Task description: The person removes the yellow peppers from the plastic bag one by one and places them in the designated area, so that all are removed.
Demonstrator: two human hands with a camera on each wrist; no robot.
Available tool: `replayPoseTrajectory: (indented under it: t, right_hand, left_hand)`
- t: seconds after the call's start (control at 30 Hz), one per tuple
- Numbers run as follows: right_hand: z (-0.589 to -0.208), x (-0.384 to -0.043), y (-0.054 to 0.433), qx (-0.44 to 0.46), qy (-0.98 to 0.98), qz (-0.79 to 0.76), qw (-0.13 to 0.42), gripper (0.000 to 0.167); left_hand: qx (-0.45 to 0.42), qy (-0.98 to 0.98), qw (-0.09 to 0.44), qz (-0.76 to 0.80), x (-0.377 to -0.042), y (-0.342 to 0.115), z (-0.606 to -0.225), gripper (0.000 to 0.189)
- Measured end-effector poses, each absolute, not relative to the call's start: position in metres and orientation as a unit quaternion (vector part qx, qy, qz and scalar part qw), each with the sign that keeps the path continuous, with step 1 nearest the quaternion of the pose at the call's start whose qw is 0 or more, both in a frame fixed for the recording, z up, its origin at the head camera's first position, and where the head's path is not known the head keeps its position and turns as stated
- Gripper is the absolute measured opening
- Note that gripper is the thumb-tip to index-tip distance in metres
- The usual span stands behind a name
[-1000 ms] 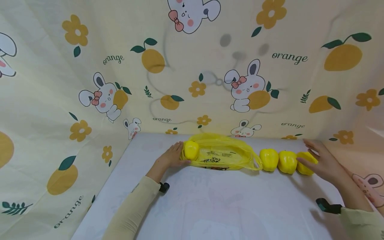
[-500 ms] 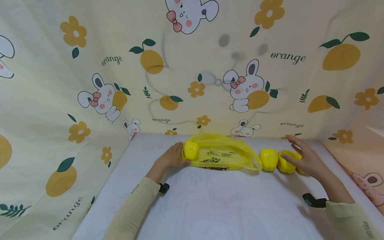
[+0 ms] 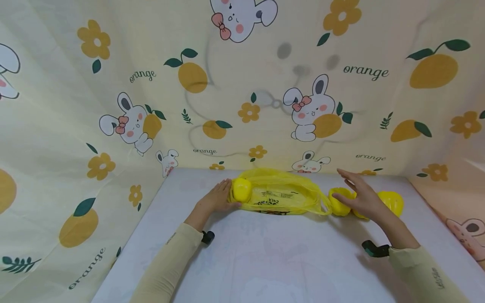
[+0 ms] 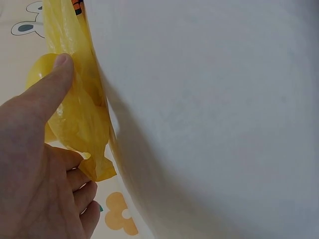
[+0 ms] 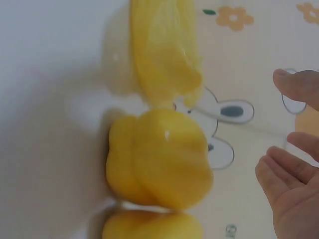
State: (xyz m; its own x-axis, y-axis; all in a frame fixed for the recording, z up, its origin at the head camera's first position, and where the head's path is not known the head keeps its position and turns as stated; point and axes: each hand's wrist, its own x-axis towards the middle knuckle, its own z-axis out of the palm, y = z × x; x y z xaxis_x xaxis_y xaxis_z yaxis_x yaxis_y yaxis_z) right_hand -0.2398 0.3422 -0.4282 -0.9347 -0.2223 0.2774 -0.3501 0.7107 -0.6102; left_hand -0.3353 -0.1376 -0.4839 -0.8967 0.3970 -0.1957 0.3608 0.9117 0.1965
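A yellow plastic bag (image 3: 280,195) lies with its mouth spread, a yellow bell pepper (image 3: 241,190) at its left end. My left hand (image 3: 215,200) holds that end, its thumb along the near side and its fingers behind; in the left wrist view the thumb lies against the bag (image 4: 82,107). My right hand (image 3: 363,200) is over the row of yellow bell peppers right of the bag, fingers spread and holding nothing. Nearest the bag is one pepper (image 3: 340,206); the middle one is mostly covered by the hand, and another pepper (image 3: 392,203) shows beyond the wrist.
The white table (image 3: 265,261) stretches in front of the bag. A cloth backdrop (image 3: 235,139) printed with rabbits and oranges rises behind and at both sides. The bag's loose handle (image 3: 325,206) reaches the nearest pepper.
My right hand has moved left along the pepper row, from the far right pepper to the one nearest the bag. The left hand, bag and peppers have stayed in place.
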Motion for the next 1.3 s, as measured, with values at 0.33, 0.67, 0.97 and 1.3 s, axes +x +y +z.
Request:
replayPoseTrajectory:
  t: [0.33,0.67,0.97,1.3]
  right_hand:
    - [-0.431,-0.249,0.318,0.143,-0.913,0.38,0.045,0.093]
    - [-0.441,-0.261,0.291,0.196,-0.905,0.368,0.085,0.088]
    - [-0.453,-0.27,0.266,0.221,-0.899,0.37,0.079,0.086]
    - [-0.463,-0.279,0.237,0.235,-0.898,0.365,0.067,0.083]
  left_hand:
    - [0.194,0.971,0.115,0.077,-0.335,-0.138,-0.484,0.11]
    - [0.194,0.971,0.118,0.07,-0.336,-0.137,-0.483,0.109]
    - [0.195,0.972,0.115,0.065,-0.336,-0.137,-0.485,0.11]
    - [0.203,0.97,0.115,0.066,-0.333,-0.137,-0.482,0.107]
